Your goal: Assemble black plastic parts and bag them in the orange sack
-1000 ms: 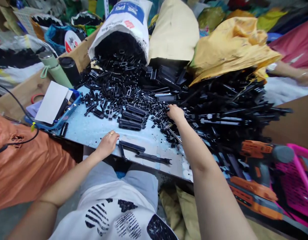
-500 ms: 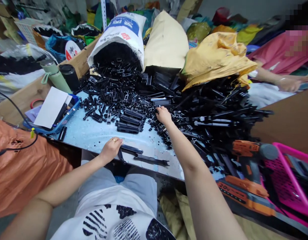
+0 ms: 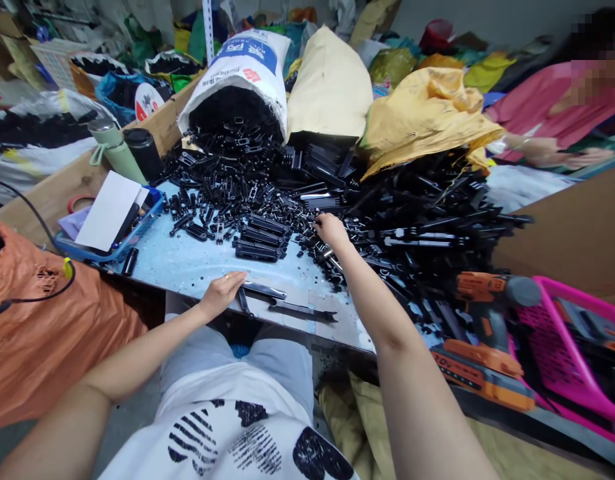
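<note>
Near the table's front edge, my left hand (image 3: 224, 295) is closed on one end of a long black plastic part (image 3: 264, 290). A shorter black piece (image 3: 244, 301) angles down from under those fingers. Just right of it, a black bar with a forked end (image 3: 304, 311) lies flat on the table. My right hand (image 3: 332, 231) reaches into a heap of small black and metal pieces (image 3: 307, 220), its fingers bent together. What they pinch, if anything, is too small to make out. A stack of black plastic parts (image 3: 260, 239) lies between the two hands.
Sacks spill black parts along the back: a white one (image 3: 237, 73), a cream one (image 3: 332, 87) and a yellow one (image 3: 427, 113). A blue basket (image 3: 137, 230) is left; a cordless drill (image 3: 487, 347) and pink basket (image 3: 567, 347) are right. Another person's hands (image 3: 552, 153) are far right.
The camera view has shifted slightly. The long part under my left hand has tilted a little and catches more light. My right hand stays at the heap of small pieces.
</note>
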Motion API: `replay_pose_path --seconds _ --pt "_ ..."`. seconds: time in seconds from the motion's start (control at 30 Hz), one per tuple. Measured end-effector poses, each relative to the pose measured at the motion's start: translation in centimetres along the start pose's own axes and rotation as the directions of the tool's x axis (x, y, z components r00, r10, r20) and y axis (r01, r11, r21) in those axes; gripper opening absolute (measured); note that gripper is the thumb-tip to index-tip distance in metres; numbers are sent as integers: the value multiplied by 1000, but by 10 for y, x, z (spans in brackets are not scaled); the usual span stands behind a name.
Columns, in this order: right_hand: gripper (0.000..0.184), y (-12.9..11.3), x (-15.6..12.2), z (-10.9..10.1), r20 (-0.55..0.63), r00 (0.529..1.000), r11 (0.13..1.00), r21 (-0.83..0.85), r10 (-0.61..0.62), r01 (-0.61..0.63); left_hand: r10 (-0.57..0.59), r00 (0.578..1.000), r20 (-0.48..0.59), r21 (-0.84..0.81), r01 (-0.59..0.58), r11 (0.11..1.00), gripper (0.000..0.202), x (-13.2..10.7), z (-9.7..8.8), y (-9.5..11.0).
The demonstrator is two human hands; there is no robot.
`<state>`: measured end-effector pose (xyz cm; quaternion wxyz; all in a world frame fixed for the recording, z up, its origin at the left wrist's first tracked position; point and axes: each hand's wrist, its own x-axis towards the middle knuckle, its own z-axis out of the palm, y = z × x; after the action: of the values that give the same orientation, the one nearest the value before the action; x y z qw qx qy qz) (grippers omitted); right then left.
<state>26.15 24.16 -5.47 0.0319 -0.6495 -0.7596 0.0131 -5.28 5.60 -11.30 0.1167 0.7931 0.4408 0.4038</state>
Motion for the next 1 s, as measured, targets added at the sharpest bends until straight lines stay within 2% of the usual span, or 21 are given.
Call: replay_pose_path --seconds 0.07,0.17,0.23,0.3,0.4,0.53,0.7,0.77,0.83,0.9,0.93,1.0 --pt "25 -11 -38 -10 -66 995 980 184 -69 80 -14 1000 -23 -19 14 1000 24 -1 0 2" --pt "21 -37 -103 -17 -49 965 850 462 -258 251 0 999 -45 8 1 1000 22 -4 3 5" --pt "18 -53 -138 -16 12 934 799 522 -358 299 17 999 -47 39 -15 999 22 -6 5 6" --pt "17 -66 -158 -12 67 926 821 490 -372 294 24 998 -55 55 -21 998 22 -8 6 6" --pt "17 -79 -164 -12 123 939 890 380 -320 254 23 997 -68 56 -20 998 22 -8 7 6" --pt "18 -90 -162 -19 205 930 938 234 -304 255 16 997 -76 48 -12 999 22 -7 6 7" --pt "24 -95 -166 -9 253 919 953 90 -302 289 -22 997 -78 26 24 999 23 -8 6 12" --pt "25 -96 -170 -3 282 909 951 79 -308 298 -65 996 -57 29 67 997 26 -9 4 15" --pt "29 -103 -173 0 234 915 944 91 -328 316 -179 983 -36 101 182 978 32 -11 1 21" --pt "40 -115 -175 3 77 912 906 171 -404 387 -348 937 7 251 335 908 40 -14 -3 32" --pt "46 -123 -174 6 -17 889 864 227 -458 450 -436 898 49 336 397 854 42 -15 -4 38" --pt "49 -138 -171 15 -149 821 757 324 -551 567 -580 796 176 473 448 759 41 -17 -4 53"
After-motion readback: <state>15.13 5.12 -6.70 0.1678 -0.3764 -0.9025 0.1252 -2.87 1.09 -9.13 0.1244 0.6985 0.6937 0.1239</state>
